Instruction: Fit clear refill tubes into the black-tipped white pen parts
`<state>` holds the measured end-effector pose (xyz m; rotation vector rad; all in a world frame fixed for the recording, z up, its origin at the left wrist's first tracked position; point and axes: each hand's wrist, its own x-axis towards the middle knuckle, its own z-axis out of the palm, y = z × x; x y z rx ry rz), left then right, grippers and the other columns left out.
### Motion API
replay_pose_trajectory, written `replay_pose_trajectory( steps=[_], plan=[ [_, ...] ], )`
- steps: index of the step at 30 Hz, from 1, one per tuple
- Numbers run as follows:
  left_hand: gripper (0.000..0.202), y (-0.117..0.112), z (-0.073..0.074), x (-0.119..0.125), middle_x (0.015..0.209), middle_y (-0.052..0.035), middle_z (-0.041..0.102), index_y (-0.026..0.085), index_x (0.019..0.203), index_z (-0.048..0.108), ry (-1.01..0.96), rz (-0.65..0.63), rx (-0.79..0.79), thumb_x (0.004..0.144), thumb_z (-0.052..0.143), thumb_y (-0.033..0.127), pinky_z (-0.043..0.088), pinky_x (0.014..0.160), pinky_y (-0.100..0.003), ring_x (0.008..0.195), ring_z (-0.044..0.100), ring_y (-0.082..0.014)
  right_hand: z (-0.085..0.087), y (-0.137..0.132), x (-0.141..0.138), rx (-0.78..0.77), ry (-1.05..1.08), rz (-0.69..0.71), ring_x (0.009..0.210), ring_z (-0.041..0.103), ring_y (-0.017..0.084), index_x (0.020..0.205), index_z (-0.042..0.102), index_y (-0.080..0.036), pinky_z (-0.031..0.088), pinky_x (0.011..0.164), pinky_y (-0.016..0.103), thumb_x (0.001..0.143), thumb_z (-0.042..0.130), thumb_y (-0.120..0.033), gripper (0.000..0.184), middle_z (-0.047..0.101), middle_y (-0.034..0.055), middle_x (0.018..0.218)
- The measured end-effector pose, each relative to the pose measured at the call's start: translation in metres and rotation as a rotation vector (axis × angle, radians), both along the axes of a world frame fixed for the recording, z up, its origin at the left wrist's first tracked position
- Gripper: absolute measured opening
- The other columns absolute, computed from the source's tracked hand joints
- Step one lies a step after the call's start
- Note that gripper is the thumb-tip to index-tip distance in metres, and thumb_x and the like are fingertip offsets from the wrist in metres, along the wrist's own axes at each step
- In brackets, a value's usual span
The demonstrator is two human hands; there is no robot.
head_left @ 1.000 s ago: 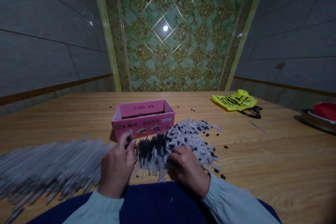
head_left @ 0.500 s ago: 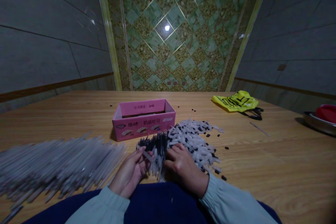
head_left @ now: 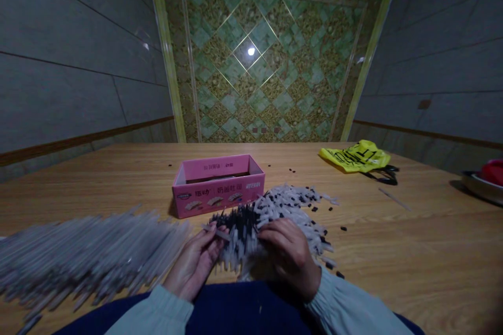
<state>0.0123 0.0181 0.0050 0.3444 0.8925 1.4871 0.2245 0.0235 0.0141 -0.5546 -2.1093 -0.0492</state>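
Observation:
My left hand [head_left: 198, 261] pinches a short translucent plastic tube [head_left: 220, 234] between thumb and fingers, held at a slant. My right hand [head_left: 293, 254] is curled, with fingertips together at the edge of a heap of dark-tipped thin pieces [head_left: 239, 220]. Whatever its fingers grip is too small and blurred to make out. Beside and behind the right hand spreads a pile of small whitish plastic pieces [head_left: 283, 201] mixed with little black plugs. Left of my left hand lies a broad stack of long clear plastic tubes [head_left: 94, 251].
A pink open cardboard box [head_left: 220, 196] stands behind the heaps. Farther right lie a yellow bag [head_left: 356, 156] with black handles and one lone thin stick [head_left: 394, 198]. A metal basin [head_left: 481, 187] holding something red sits at the right table edge.
My right hand has shifted slightly right, off the small heap's edge. My left hand keeps its tube, now lying flatter. The whole view has tipped upward a little.

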Motion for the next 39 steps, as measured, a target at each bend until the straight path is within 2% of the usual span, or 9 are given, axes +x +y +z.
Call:
replay_pose_trajectory(
  steps=[3,6,8,14,19,28,34,39],
  plan=[
    [0.014,0.001,0.000,-0.001,0.073,-0.0103,0.069,0.006,0.083,0.058,-0.013,0.037,-0.010,0.082,0.047,-0.002,0.057,0.054,-0.019,0.061,0.068,-0.0131,0.009,-0.014,0.005,-0.035,0.274,0.006,0.085,0.058,0.018,0.099,0.056,-0.020,0.044,0.075,0.034,0.081,0.052,-0.003,0.025,0.064,0.0055,0.089],
    [0.014,0.002,0.001,0.000,0.070,-0.0102,0.068,0.006,0.083,0.057,-0.032,0.061,-0.047,0.082,0.045,-0.002,0.057,0.052,-0.019,0.058,0.067,-0.0126,0.013,-0.027,0.003,-0.132,0.480,0.057,0.087,0.060,0.019,0.097,0.055,-0.021,0.046,0.078,0.037,0.079,0.054,0.000,0.027,0.064,0.0054,0.089],
    [0.014,0.001,0.002,0.000,0.070,-0.0100,0.068,0.006,0.082,0.057,-0.048,0.068,-0.062,0.083,0.045,-0.002,0.057,0.052,-0.019,0.058,0.067,-0.0128,0.013,-0.033,-0.001,-0.176,0.544,0.100,0.088,0.060,0.020,0.097,0.055,-0.021,0.047,0.078,0.038,0.080,0.054,0.000,0.027,0.064,0.0057,0.089],
    [0.014,-0.001,0.004,0.002,0.069,-0.0092,0.068,0.007,0.084,0.057,-0.041,0.026,-0.057,0.082,0.046,-0.002,0.055,0.049,-0.017,0.055,0.066,-0.0119,0.011,-0.035,-0.007,-0.192,0.510,0.154,0.086,0.062,0.019,0.096,0.056,-0.021,0.049,0.075,0.037,0.078,0.055,0.001,0.028,0.065,0.0053,0.088],
    [0.014,-0.003,0.002,0.005,0.074,-0.0109,0.069,0.007,0.090,0.057,-0.020,-0.007,-0.035,0.081,0.049,-0.001,0.056,0.054,-0.018,0.062,0.068,-0.0135,0.009,-0.033,-0.006,-0.198,0.494,0.149,0.086,0.062,0.019,0.097,0.056,-0.021,0.049,0.075,0.037,0.078,0.055,0.001,0.029,0.065,0.0054,0.089],
    [0.011,-0.007,0.003,0.013,0.073,-0.0101,0.069,0.008,0.081,0.057,-0.046,-0.040,-0.005,0.081,0.050,0.000,0.057,0.058,-0.019,0.064,0.068,-0.0132,0.009,-0.036,-0.006,-0.187,0.505,0.167,0.086,0.062,0.019,0.097,0.056,-0.021,0.049,0.075,0.038,0.078,0.055,0.002,0.029,0.066,0.0053,0.088],
    [0.006,-0.008,0.000,0.010,0.074,-0.0107,0.070,0.010,0.078,0.057,-0.071,-0.070,-0.028,0.079,0.055,0.004,0.058,0.054,-0.024,0.060,0.068,-0.0148,0.012,-0.033,-0.005,-0.172,0.567,0.109,0.085,0.062,0.020,0.096,0.058,-0.020,0.048,0.075,0.039,0.078,0.055,0.000,0.027,0.065,0.0052,0.087],
    [0.007,-0.011,0.007,0.013,0.073,-0.0102,0.071,0.010,0.077,0.057,-0.087,-0.090,-0.031,0.080,0.054,0.004,0.057,0.052,-0.022,0.057,0.067,-0.0137,0.014,-0.033,-0.005,-0.168,0.578,0.093,0.084,0.062,0.020,0.095,0.058,-0.020,0.048,0.075,0.038,0.078,0.056,-0.002,0.025,0.065,0.0052,0.086]
  ],
)
